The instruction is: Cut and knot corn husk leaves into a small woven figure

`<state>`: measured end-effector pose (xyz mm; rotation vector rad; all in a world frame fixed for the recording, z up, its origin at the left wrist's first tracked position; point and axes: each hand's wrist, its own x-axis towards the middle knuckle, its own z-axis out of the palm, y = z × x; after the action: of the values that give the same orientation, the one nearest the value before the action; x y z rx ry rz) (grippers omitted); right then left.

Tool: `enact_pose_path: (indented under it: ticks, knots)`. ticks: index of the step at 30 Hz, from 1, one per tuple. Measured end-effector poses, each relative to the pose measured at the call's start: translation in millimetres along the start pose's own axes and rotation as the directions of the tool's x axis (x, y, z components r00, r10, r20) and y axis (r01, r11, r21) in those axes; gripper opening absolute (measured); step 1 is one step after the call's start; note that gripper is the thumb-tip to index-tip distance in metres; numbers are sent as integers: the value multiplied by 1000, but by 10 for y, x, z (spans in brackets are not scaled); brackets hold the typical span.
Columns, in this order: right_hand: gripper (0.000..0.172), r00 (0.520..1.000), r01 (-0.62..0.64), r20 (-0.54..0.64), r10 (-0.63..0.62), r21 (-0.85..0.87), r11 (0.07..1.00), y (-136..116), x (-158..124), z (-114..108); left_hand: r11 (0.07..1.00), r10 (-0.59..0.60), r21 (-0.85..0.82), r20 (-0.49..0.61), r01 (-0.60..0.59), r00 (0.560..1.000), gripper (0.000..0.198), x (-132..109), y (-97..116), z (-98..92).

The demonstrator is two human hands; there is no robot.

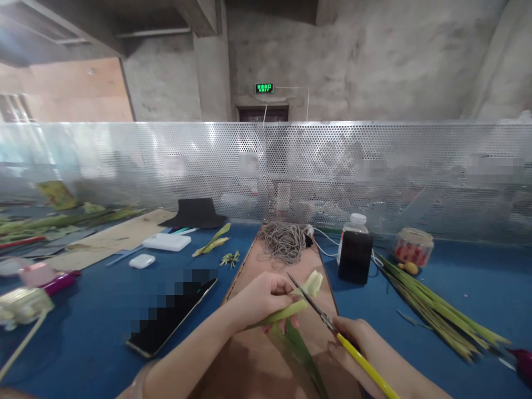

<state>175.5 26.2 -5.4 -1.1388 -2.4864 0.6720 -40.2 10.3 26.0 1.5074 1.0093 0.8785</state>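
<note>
The grip of our left hand (261, 299) is clenched on a leaf (312, 284); just right of it our right hand (363, 337) grasps scissors (322, 315). Far beyond, a sign (264, 88) reads EXIT.

We face a bare concrete wall (394, 55) with a square column (211, 72) and a green lit exit sign (264, 88) above a dark doorway (263, 113). A perforated metal screen (374, 166) runs along the far edge of our blue desk (83, 316). An orange-brown wall (78, 91) shows at the left.
</note>
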Motion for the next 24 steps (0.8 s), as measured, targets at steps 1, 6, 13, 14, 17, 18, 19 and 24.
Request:
enact_pose_path:
  ticks: [1, 6, 13, 14, 17, 18, 19, 24]
  knots:
    - [24, 1000, 7, 12, -8, 21, 1000, 6, 1, -6, 1000, -9, 2, -3, 9, 1000, 25, 3, -3, 5]
    - [24, 1000, 12, -2, -12, 65, 998, 9, -1, -8, 1000, -23, -2, -6, 23, 1000, 22, 25, -24, 24]
    - [25, 1000, -17, -12, 17, -20, 1000, 18, -8, 45, 1000, -7, -14, -4, 7, 1000, 21, 28, -70, 29]
    - [27, 999, -31, -16, 31, -25, 999, 19, -4, 57, 1000, -2, -20, -2, 2, 1000, 23, 28, -73, 33]
    - [31, 998, -51, -29, 50, -39, 998, 18, 8, 84, 1000, 4, -24, 12, -4, 1000, 24, 30, -82, 47]
    - [31, 998, -50, -31, 49, -43, 998, 17, 10, 90, 1000, 1, -22, 19, -1, 1000, 24, 32, -86, 51]
    - [31, 999, -47, -28, 45, -43, 998, 16, 12, 94, 1000, -3, -19, 27, 4, 1000, 25, 33, -91, 54]
    - [31, 996, -74, -52, 71, -44, 996, 76, 50, 88, 999, -26, -31, 0, 26, 1000, 26, 42, -114, 24]
